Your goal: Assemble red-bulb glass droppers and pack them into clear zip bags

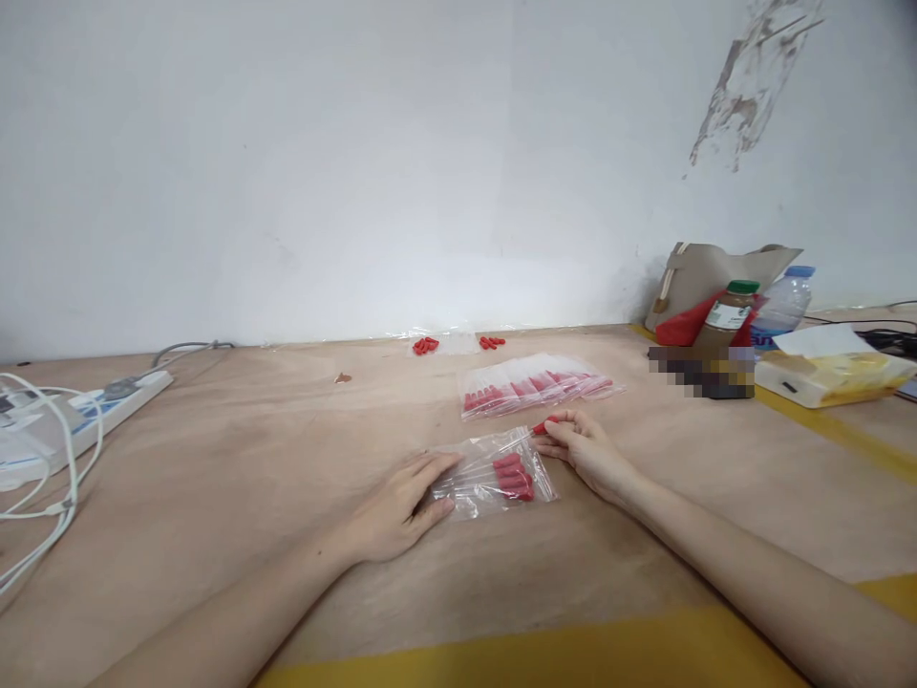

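A clear zip bag [473,492] lies flat on the wooden table, with several red-handled screwdrivers [512,476] inside, their handles towards the bag's right end. My left hand [401,506] grips the bag's left end, thumb at the lower side and fingers at the upper side. Between the thumb and fingers of my right hand [584,451] is another small screwdriver [543,427] by its red handle. Its thin metal shaft points left over the bag's zip end; I cannot tell how far it is inside. Behind the bag, filled zip bags [537,384] lie overlapped in a row.
Red pieces [425,346] lie by clear plastic near the wall. At left sits a power strip [107,416] with white cables [72,459]. On the right stand a green-capped bottle [727,315], a water bottle [784,306], a beige bag [716,272] and a tissue pack [835,373].
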`<state>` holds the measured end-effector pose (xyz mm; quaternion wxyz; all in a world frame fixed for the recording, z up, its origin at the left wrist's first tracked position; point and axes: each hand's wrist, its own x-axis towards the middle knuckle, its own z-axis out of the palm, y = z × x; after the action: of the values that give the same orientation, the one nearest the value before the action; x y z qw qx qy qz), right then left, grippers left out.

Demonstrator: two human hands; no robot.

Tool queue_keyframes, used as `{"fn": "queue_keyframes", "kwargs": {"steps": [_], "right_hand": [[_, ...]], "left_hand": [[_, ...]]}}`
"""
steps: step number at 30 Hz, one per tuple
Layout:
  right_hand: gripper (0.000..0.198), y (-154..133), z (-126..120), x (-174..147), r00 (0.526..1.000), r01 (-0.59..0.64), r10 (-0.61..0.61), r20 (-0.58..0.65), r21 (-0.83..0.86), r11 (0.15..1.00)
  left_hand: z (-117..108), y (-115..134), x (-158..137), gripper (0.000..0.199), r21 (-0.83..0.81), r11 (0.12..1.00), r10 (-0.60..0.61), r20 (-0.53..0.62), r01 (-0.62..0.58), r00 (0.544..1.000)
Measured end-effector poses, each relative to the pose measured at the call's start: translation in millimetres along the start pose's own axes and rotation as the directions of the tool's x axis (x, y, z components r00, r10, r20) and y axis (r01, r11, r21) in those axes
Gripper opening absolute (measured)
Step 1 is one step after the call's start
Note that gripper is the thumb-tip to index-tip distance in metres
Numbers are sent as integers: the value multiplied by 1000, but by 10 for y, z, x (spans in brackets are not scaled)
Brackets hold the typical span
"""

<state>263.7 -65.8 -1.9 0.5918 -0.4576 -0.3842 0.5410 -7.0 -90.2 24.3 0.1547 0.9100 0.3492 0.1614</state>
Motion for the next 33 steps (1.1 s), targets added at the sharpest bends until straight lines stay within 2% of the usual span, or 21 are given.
{"fn": "queue_keyframes", "kwargs": {"steps": [4, 8, 12, 17, 21, 24, 28, 33], "right_hand": [[29, 26, -50, 3, 982, 107, -61, 179, -262, 959], [28, 70, -64, 33, 956, 228, -118, 268, -429, 874], [28, 91, -5, 49, 949, 259, -149, 277, -419, 870], [31, 57, 51, 28, 939, 181, -46, 340, -378, 908], [29, 43, 64, 11, 934, 219, -83, 348, -372, 902], [34, 63, 81, 12, 943, 218, -103, 316, -354, 909], [31, 89, 80, 25, 963, 228, -150, 223, -386, 894], [29, 80, 32, 22, 959, 236, -138, 248, -429, 872]], "left_hand": [[-7, 8, 4, 45, -4, 1000, -1, 3, 1, 1000], [-5, 4, 9, 44, 6, 1000, 5, 6, -5, 1000], [-1, 1, 14, 44, 20, 1000, -3, 1, 3, 1000], [-5, 5, 20, 44, 17, 1000, 3, -8, -3, 1000], [1, -1, 20, 44, 17, 1000, 3, -13, -3, 1000], [8, -8, 18, 44, 21, 1000, -12, -2, 12, 1000], [6, -4, 18, 45, 19, 1000, -15, 8, 15, 1000], [0, 2, 15, 43, 22, 1000, 6, -4, -6, 1000]]}}
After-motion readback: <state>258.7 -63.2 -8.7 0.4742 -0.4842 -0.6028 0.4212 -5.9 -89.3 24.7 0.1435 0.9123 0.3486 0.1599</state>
